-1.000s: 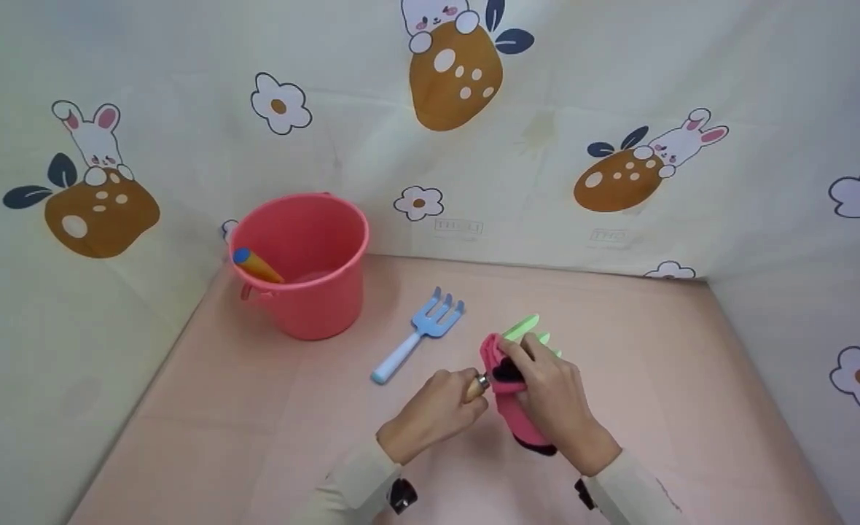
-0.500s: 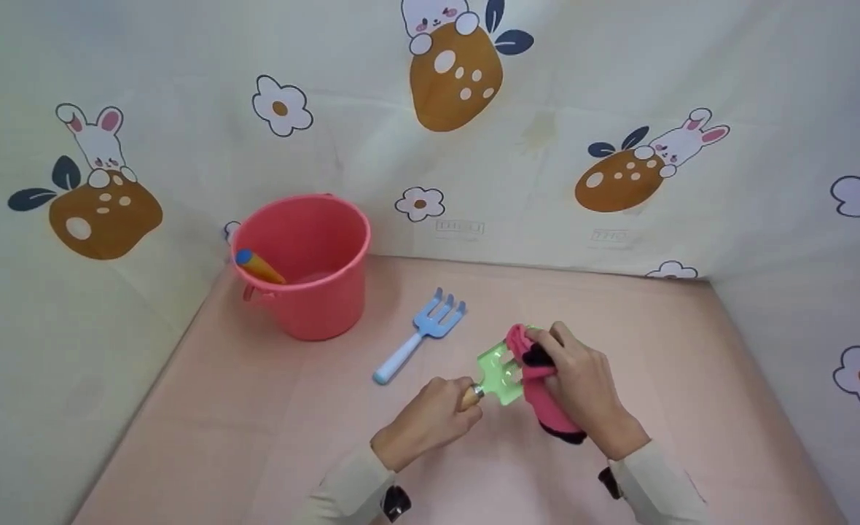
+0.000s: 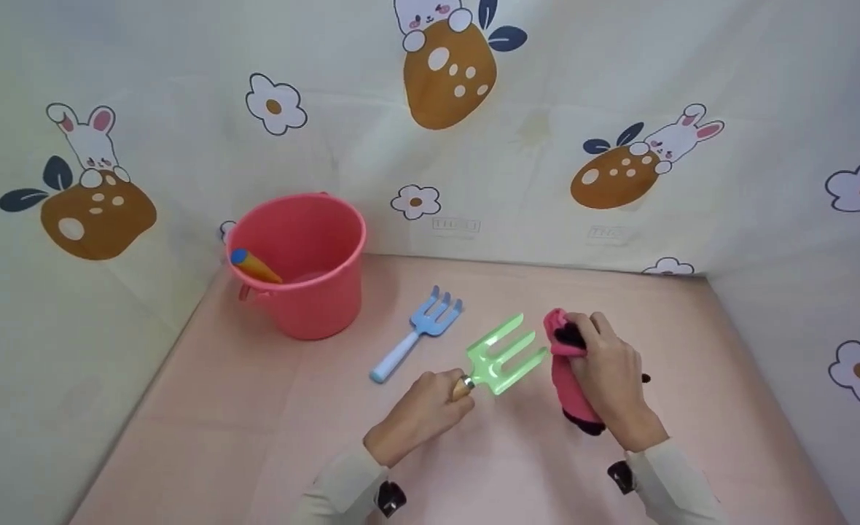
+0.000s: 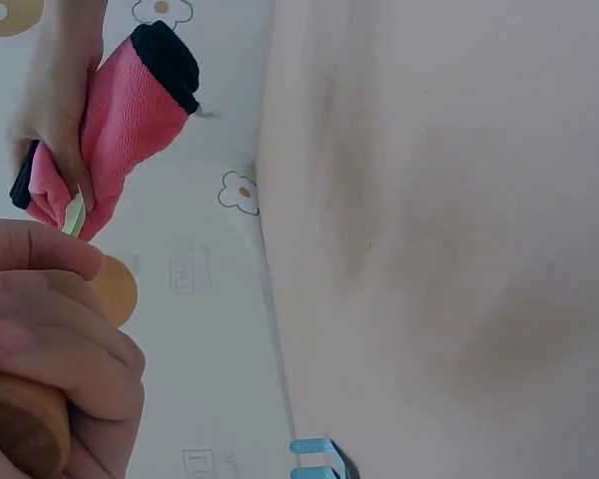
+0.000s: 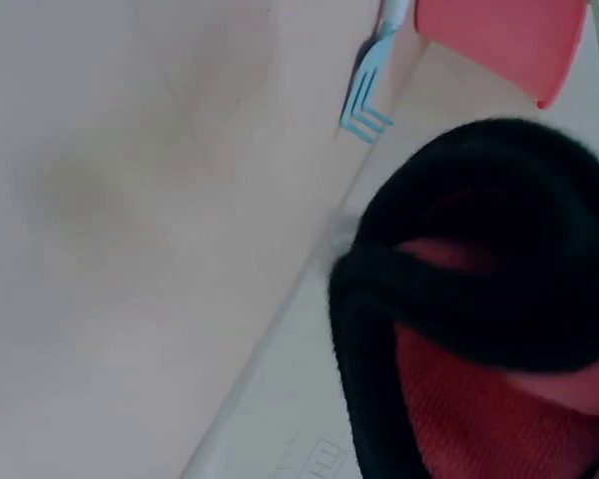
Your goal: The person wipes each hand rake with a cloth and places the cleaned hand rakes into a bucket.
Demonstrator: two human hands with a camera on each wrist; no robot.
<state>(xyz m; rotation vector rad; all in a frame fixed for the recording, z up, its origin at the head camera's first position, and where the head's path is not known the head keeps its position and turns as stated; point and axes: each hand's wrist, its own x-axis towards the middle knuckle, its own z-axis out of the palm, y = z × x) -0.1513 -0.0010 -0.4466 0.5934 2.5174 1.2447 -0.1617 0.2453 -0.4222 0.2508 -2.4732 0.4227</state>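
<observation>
Pink cloth (image 3: 567, 383) has moved rightward off the green fork (image 3: 487, 367) since the last frame. Nearest my view, left hand (image 3: 423, 410) grips its wooden handle (image 3: 462, 389); I read its long axis running away and rightward to right hand (image 3: 611, 373), nearer the tines, gripping the cloth just beside them.

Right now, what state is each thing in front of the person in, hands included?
Left hand: curled round the handle of the green fork.
Green fork: held, its tines uncovered.
Right hand: gripping the pink cloth.
Pink cloth: bunched and folded over.
Blue fork: lying on the table, untouched.
Pink bucket: upright, open at the top.
Orange handle: leaning in the bucket, blue end up, lower part hidden.
</observation>
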